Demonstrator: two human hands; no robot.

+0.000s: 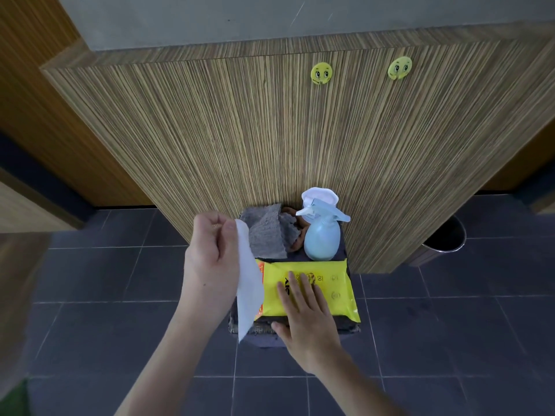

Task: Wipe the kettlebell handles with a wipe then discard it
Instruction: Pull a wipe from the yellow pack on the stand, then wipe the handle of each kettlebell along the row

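1. The left hand [210, 265] is raised, and its fingers [214, 225] are curled together and pinch the top edge of a white wipe [249, 289], which hangs down from them.
2. The right hand [306, 319] lies flat with its fingers [303, 283] straight and a little apart, pressing on the yellow wipe pack [333, 283].
3. Beyond the right fingertips stands a pale blue spray bottle [322, 238]; a grey cloth [267, 235] lies just beside the left fingers.
4. These things rest on a small dark surface [342, 325] (its shape is mostly hidden) against a striped wooden panel [240, 130].
5. Far to the right of the fingers, a dark bin [444, 238] stands on the tiled floor [105, 280].
6. No kettlebell is in view.
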